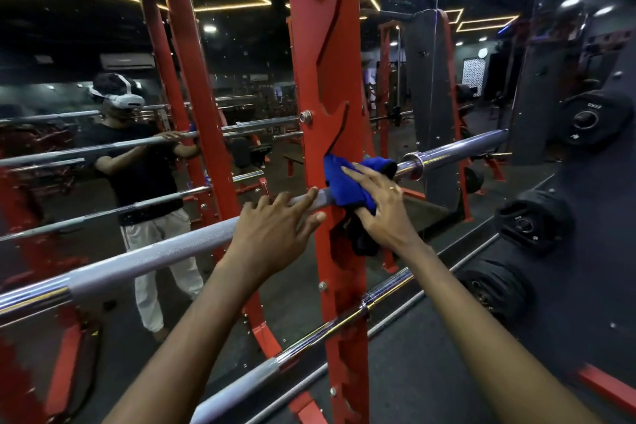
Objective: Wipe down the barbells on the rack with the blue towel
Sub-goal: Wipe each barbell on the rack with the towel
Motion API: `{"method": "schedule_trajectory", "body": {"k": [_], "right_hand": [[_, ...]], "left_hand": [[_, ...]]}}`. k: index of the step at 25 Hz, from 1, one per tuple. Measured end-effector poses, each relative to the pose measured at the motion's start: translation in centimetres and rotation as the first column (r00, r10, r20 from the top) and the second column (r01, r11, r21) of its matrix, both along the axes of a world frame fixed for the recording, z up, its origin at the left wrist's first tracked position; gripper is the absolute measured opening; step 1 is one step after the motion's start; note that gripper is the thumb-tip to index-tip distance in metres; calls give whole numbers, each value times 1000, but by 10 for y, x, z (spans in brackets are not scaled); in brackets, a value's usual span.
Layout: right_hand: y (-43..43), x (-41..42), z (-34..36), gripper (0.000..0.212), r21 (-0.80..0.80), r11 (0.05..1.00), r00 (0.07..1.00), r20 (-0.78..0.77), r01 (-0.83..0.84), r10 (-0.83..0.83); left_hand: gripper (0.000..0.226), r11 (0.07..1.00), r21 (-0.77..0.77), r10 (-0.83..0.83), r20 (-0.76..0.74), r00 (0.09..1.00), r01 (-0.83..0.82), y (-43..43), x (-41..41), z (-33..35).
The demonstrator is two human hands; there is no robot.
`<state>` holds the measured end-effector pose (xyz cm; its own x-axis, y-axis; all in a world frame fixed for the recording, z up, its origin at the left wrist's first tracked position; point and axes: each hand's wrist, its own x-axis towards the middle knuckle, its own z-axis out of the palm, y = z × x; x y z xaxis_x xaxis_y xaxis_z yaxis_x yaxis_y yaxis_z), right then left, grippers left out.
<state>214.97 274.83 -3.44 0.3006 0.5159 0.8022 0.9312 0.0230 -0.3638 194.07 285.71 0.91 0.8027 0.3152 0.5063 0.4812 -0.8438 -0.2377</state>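
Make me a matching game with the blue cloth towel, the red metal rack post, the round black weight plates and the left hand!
1 blue cloth towel
2 red metal rack post
3 round black weight plates
4 left hand

A on the dark stand, far right
B bare fingers on the grey knurled barbell
C under the right hand
D standing upright, notches cut in it

Pairs: 1-C, 2-D, 3-A, 4-B

Mirror wall (261,86), yellow ceiling strips (227,7), prob. rubber floor (430,372).
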Motion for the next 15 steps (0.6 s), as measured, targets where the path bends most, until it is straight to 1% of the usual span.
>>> {"method": "schedule_trajectory", "body": {"k": [2, 4, 6, 8, 9, 10, 11, 12, 13, 14, 15], "right_hand": [[4, 23, 2, 67, 14, 999, 998, -27, 51, -51], [12, 48, 8, 60, 92, 989, 988, -114, 113, -102], [17, 68, 16, 56, 154, 965, 958, -227, 214, -176], [21, 70, 22, 55, 157, 936, 911, -326, 316, -252], [23, 65, 20, 53, 172, 930, 909, -328, 326, -258], [24, 57, 15, 53, 176, 935, 927, -275, 308, -254], [25, 51, 4, 55, 179, 945, 955, -164, 275, -247], [23, 50, -7, 59, 168, 954, 969, -45, 247, -243], [20, 59, -14, 62, 163, 960, 971, 41, 226, -236], [16, 73, -15, 64, 169, 961, 971, 61, 218, -231], [14, 88, -17, 64, 201, 951, 969, 31, 235, -246]], "left_hand": [[62, 998, 50, -31, 63, 998, 28, 1, 9, -4], [60, 992, 116, -55, 92, 994, 44, 3, 12, -12], [60, 986, 165, -51, 115, 992, 32, 4, 10, -18], [60, 985, 170, -35, 114, 993, 15, 3, 10, -18], [60, 987, 161, -24, 110, 994, 6, 1, 10, -18], [60, 989, 150, -13, 114, 993, -4, -1, 10, -19], [61, 990, 140, 4, 120, 993, -21, -3, 11, -18], [63, 991, 125, 29, 132, 991, -45, -6, 11, -16], [67, 994, 86, 53, 147, 988, -67, -10, 11, -11], [73, 997, 12, 69, 158, 985, -71, -14, 12, -7], [78, 994, -86, 76, 140, 987, -65, -17, 15, -4]]}}
